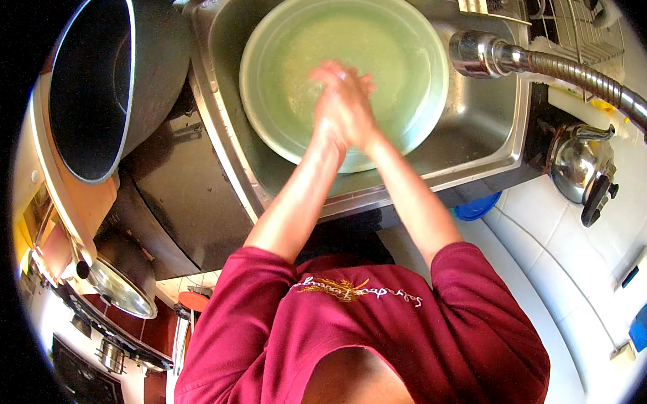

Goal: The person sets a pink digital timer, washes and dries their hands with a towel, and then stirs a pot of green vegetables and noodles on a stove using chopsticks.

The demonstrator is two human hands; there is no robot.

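White tiling (606,269) lined that side of the kitchen, well off to the right of the fingers, as I watched a person in a maroon shirt (383,318) lean in with both forearms reaching away from the body. Around and beneath the fingers spread the steel sink (476,129), and within it, directly under them, sat the pale green basin (410,70), round and wide. Left of the fingers, a big dark pot (157,82) lay tipped, its mouth facing outward; well to their right stood a shiny kettle (580,157), and nearer on that side hung the chrome tap head (478,54) on its ribbed hose. Over the basin, the left hand (330,124) and the right hand (356,114) were pressed together. Their fingers (334,70) pointed away from the person, blurred, so I could not tell whether they were straight, curled or laced.
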